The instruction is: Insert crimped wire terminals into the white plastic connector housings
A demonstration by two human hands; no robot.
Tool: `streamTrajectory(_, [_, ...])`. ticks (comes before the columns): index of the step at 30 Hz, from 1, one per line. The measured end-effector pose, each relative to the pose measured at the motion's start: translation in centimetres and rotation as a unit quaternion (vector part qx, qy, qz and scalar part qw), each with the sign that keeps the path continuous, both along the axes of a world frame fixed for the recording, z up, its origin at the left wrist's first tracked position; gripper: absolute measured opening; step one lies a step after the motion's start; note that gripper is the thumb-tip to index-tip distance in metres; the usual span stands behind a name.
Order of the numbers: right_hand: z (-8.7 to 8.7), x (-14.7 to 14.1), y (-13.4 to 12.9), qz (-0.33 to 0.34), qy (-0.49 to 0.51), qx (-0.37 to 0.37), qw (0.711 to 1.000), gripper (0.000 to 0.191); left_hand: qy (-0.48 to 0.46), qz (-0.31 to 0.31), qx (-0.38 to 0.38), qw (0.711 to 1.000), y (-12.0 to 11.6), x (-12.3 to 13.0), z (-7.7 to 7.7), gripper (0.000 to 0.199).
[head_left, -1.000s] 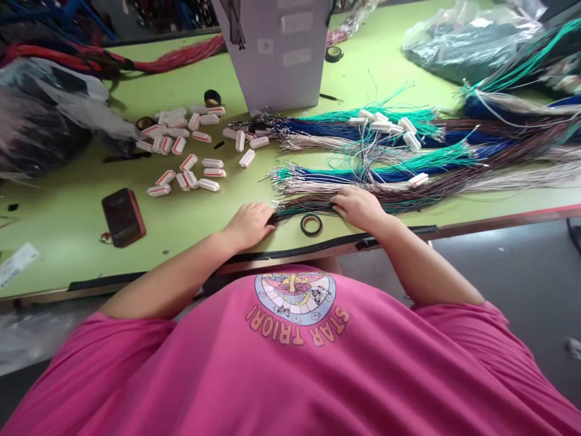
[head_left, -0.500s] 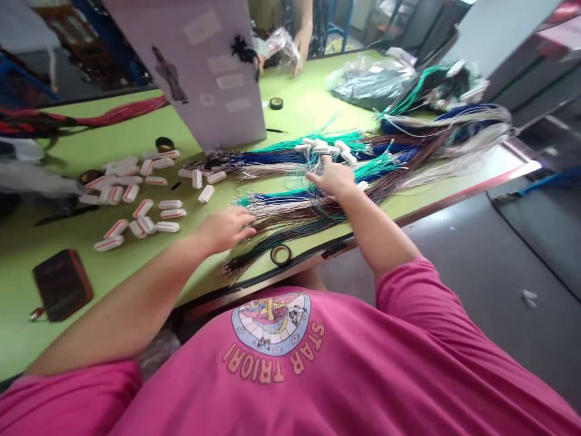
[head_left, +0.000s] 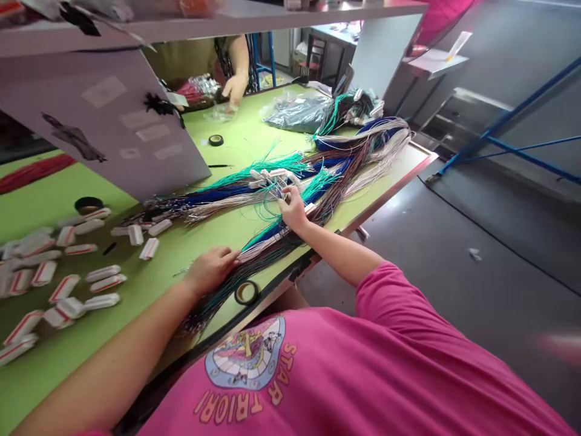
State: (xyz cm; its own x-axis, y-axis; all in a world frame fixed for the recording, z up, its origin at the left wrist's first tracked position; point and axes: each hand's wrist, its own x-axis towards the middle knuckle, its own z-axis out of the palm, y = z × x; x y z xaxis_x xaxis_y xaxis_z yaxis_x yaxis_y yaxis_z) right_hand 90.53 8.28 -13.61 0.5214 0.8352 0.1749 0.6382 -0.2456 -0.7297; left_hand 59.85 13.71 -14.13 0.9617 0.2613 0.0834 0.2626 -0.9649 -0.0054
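My left hand (head_left: 212,269) is closed over the left end of the near bundle of wires (head_left: 263,248), which has green, blue, white and brown strands. Its fingertips are partly hidden. Farther right, my right hand (head_left: 294,211) pinches thin wires beside a small heap of white connectors (head_left: 275,175) that rests on the bundles. Behind it, a second bundle of green, blue and white wires (head_left: 222,191) stretches across the green table. A dark bundle (head_left: 211,306) lies along the table's front edge, with a roll of black tape (head_left: 246,293) next to it.
Many white pieces with red stripes (head_left: 106,283) are scattered at the left. A grey upright panel (head_left: 113,127) stands behind them, under a shelf (head_left: 227,18). Another roll of tape (head_left: 215,140) and a plastic bag (head_left: 295,112) lie farther back. A co-worker's hand (head_left: 235,89) is across the table.
My view has swung to the right. My left hand, open beside the near bundle before, has closed on its end. My right hand's fingers have drawn together on the thin wires.
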Motion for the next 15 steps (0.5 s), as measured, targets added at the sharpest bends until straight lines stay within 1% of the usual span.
streamTrajectory(2, [0.0, -0.2, -0.4, -0.022, -0.013, 0.041, 0.999, 0.031, -0.021, -0.025, 0.009, 0.999, -0.5, -0.1, -0.1, 0.038])
streamTrajectory(4, [0.3, -0.5, 0.0, -0.001, -0.057, 0.036, 0.998, 0.033, -0.034, -0.04, 0.017, 0.998, -0.9, 0.0, -0.2, 0.037])
streamTrajectory(6, [0.7, -1.0, 0.8, 0.06, -0.103, -0.015, 0.993, 0.033, -0.04, -0.043, 0.027, 0.998, -1.1, 0.0, -0.3, 0.037])
streamTrajectory(8, [1.2, -1.6, 1.5, 0.121, -0.122, -0.068, 0.983, 0.026, -0.042, -0.033, 0.033, 0.998, -1.3, -0.1, -0.5, 0.038])
streamTrajectory(10, [2.1, -1.8, 1.7, 0.156, -0.129, -0.105, 0.974, 0.023, -0.039, -0.012, 0.032, 0.999, -1.4, -0.2, -0.8, 0.041])
streamTrajectory(11, [2.6, -1.6, 1.5, 0.164, -0.133, -0.117, 0.97, 0.025, -0.036, 0.002, 0.029, 0.999, -1.4, -0.3, -0.8, 0.043])
streamTrajectory(13, [3.8, -0.1, 0.4, 0.148, -0.15, -0.124, 0.97, 0.037, -0.02, 0.031, 0.021, 0.999, -1.4, -0.3, -0.8, 0.047])
streamTrajectory(14, [4.3, 1.2, -0.5, 0.129, -0.164, -0.126, 0.97, 0.045, -0.008, 0.047, 0.017, 0.999, -1.2, -0.2, -0.6, 0.048])
streamTrajectory(15, [4.7, 2.7, -1.4, 0.094, -0.187, -0.127, 0.969, 0.053, 0.008, 0.065, 0.015, 0.998, -1.0, -0.1, -0.4, 0.05])
